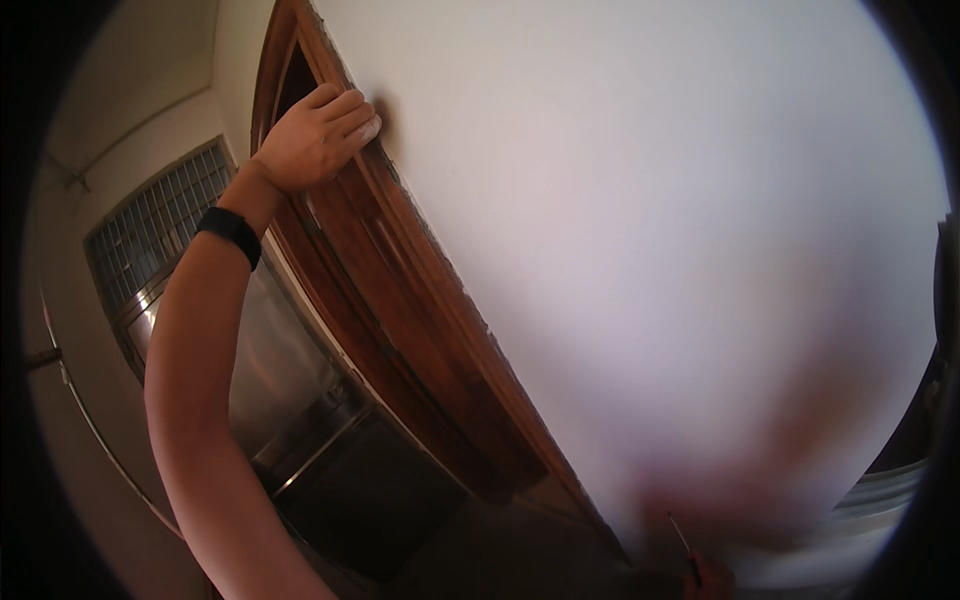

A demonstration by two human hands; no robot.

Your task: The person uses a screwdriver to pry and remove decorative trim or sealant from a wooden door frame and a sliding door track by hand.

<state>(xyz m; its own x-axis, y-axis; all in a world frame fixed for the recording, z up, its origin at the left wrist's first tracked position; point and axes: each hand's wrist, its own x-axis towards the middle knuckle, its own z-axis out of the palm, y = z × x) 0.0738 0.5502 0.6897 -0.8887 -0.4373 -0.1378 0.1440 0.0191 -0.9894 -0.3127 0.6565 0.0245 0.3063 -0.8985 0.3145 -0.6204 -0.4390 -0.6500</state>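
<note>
My left hand (322,140) is raised against the outer edge of a brown wooden door frame (440,300), where the trim meets the white wall (620,200). Its fingers are curled closed. A whitish patch shows at the fingertips, but what they hold, if anything, is hidden. A black band (230,237) circles my left wrist. Low on the right, my right hand (714,577) is only partly visible and dark. It is closed around a thin tool (681,533) with a slim metal shaft and a dark handle, its shaft pointing up and left.
Left of the frame stand a barred window (160,220) and a shiny metal panel (265,345). A thin cable (100,440) runs down the far-left wall. Blurred shadows fall on the lower right of the white wall. Pale ridged edges (885,500) lie at the lower right.
</note>
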